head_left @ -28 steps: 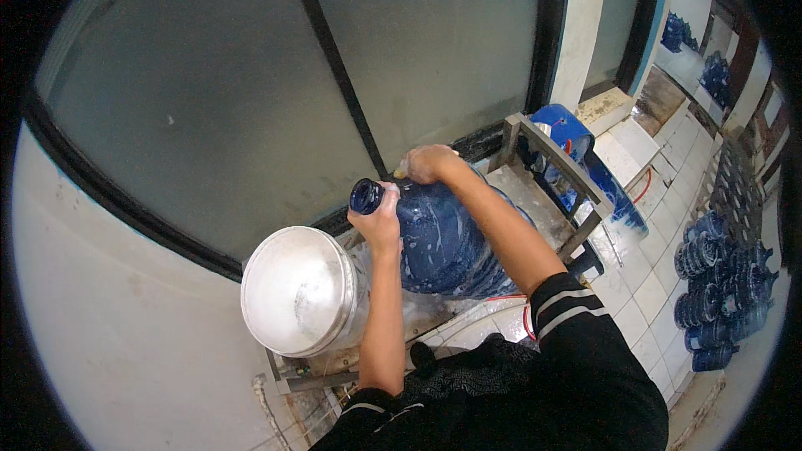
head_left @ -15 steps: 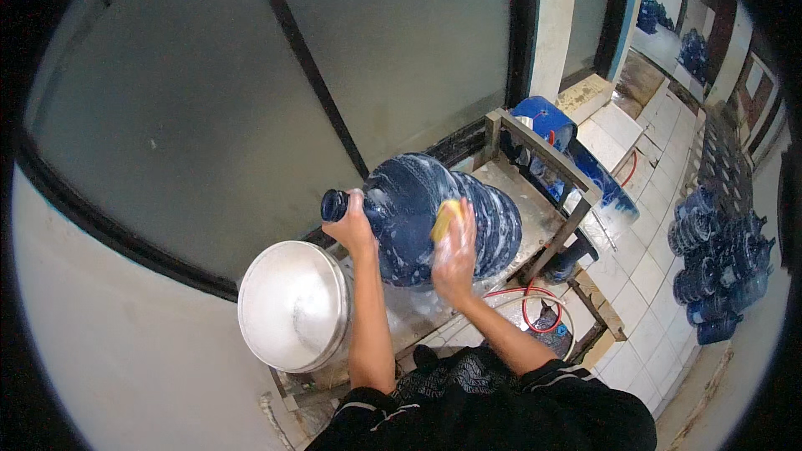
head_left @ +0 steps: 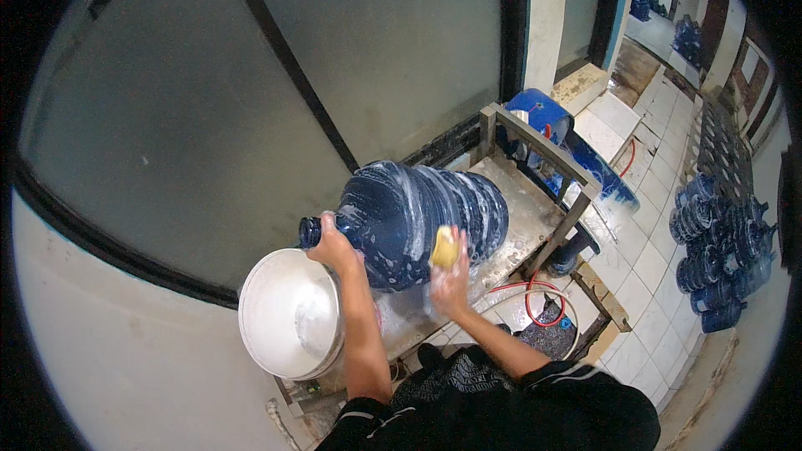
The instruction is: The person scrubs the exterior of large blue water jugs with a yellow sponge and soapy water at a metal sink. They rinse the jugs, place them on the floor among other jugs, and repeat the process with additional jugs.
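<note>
A large blue water jug (head_left: 380,213), streaked with white suds, lies on its side on a metal bench, its neck pointing left. My left hand (head_left: 336,242) is wrapped round that neck. In my soapy right hand (head_left: 451,280) is a yellow sponge (head_left: 444,249), held at the near side of the jug's body; whether it touches the jug I cannot tell. Just below the neck, a white bucket (head_left: 288,317) stands at the bench's left end.
The metal bench (head_left: 522,192) has a raised frame at its right end. Beyond it are a blue tub (head_left: 601,171) and a red hose (head_left: 535,309). Several blue jugs (head_left: 710,276) stand along the right wall. Frosted glass panels (head_left: 401,50) rise behind the bench.
The jug and my left hand have shifted a little left, toward the bucket. My right hand and the sponge have come down toward the jug's near side.
</note>
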